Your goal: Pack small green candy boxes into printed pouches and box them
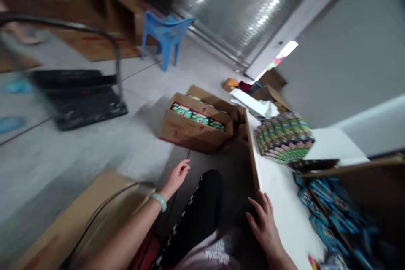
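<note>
My left hand [177,177] is stretched out low over the floor, fingers loosely apart and holding nothing, with a pale green bangle on the wrist. It points toward an open cardboard box [193,128] packed with green packets. My right hand [265,225] lies open with spread fingers on the near edge of a white table [278,185]. A fanned stack of colourful packets [284,137] rests on that table farther back. Several blue packets [329,211] fill a cardboard box at the right.
A flat cardboard sheet [85,219] with a black cable lies at the lower left. A black hand trolley [79,97] stands on the floor at left. A blue plastic chair [166,36] and wooden shelving sit at the back. More boxes [268,86] lie behind the table.
</note>
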Available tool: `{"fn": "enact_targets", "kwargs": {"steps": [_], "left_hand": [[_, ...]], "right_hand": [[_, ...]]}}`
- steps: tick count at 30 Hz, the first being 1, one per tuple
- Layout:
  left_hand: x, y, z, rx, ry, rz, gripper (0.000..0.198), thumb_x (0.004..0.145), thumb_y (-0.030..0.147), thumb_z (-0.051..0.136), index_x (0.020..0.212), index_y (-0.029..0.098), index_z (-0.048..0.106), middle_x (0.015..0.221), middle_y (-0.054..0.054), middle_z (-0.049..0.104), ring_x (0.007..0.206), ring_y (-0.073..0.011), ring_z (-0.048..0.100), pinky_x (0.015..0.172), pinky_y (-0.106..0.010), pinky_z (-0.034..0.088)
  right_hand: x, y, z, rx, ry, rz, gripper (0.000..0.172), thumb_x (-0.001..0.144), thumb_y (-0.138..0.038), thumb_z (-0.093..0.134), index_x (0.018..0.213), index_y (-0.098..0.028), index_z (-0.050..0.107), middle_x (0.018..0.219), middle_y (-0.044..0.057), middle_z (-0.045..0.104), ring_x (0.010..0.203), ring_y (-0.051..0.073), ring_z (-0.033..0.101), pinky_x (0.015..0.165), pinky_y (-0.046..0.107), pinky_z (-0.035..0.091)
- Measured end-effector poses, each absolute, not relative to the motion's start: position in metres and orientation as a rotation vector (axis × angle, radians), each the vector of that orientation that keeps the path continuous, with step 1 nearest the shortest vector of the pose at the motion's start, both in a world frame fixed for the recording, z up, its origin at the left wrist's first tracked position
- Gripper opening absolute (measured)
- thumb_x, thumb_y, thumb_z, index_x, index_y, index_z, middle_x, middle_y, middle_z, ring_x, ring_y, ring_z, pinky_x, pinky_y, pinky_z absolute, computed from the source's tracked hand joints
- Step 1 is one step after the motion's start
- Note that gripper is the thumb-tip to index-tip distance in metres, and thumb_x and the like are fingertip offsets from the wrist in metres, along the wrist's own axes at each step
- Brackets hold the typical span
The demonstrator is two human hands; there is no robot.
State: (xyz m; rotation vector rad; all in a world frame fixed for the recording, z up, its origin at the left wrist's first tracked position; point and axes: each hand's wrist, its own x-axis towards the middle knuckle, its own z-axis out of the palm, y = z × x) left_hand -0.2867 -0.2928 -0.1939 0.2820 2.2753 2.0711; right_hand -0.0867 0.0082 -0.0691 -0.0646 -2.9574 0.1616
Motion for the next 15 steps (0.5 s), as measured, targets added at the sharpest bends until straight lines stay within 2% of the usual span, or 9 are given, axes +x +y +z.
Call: {"fn": "enact_targets", "kwargs": {"steps": [4, 8, 10, 12, 15], "left_hand": [[-0.354, -0.205, -0.117, 0.818, 2.278, 2.023, 0.033, 0.089, 0.028, 0.041, 0.117, 0.019, 0.058, 0.09, -0.007, 0.07, 0.079, -0.0177, 0.069, 0.075, -0.03, 0.057], [-0.395, -0.09, -0.005, 1.411, 2.239, 1.849, 0.031, 0.09, 0.027, 0.045, 0.116, 0.019, 0.06, 0.104, -0.01, 0.068, 0.094, -0.0204, 0.067, 0.085, -0.033, 0.054], [-0.404, -0.03, 0.052, 1.704, 2.201, 1.706, 0.032, 0.088, 0.027, 0.052, 0.118, 0.019, 0.061, 0.121, -0.011, 0.063, 0.113, -0.0237, 0.059, 0.1, -0.037, 0.046], [-0.409, 0.027, 0.099, 1.95, 2.146, 1.542, 0.041, 0.084, 0.028, 0.059, 0.124, 0.019, 0.058, 0.134, -0.01, 0.055, 0.13, -0.026, 0.045, 0.113, -0.041, 0.033], [-0.414, 0.099, 0.145, 2.161, 2.094, 1.266, 0.057, 0.073, 0.031, 0.072, 0.126, 0.017, 0.057, 0.143, -0.013, 0.047, 0.139, -0.0343, 0.03, 0.116, -0.05, 0.02]], "right_hand": [[-0.096, 0.001, -0.061, -0.175, -2.963, 0.206, 0.039, 0.091, -0.025, 0.047, 0.128, -0.023, 0.056, 0.155, 0.01, 0.026, 0.146, 0.032, 0.016, 0.112, 0.053, 0.032], [-0.105, -0.003, -0.048, -0.267, -2.996, 0.261, 0.049, 0.082, -0.018, 0.052, 0.13, -0.024, 0.056, 0.157, 0.011, 0.028, 0.146, 0.033, 0.017, 0.112, 0.056, 0.027], [-0.109, -0.004, -0.04, -0.352, -3.035, 0.343, 0.054, 0.076, -0.018, 0.056, 0.13, -0.025, 0.056, 0.157, 0.011, 0.027, 0.146, 0.033, 0.017, 0.113, 0.055, 0.025], [-0.112, -0.004, -0.034, -0.424, -3.069, 0.437, 0.058, 0.073, -0.02, 0.06, 0.131, -0.025, 0.055, 0.158, 0.012, 0.025, 0.146, 0.034, 0.015, 0.114, 0.056, 0.022], [-0.113, 0.0, -0.032, -0.439, -3.067, 0.559, 0.061, 0.075, -0.029, 0.061, 0.135, -0.026, 0.051, 0.159, 0.011, 0.021, 0.147, 0.033, 0.011, 0.115, 0.056, 0.015]]}}
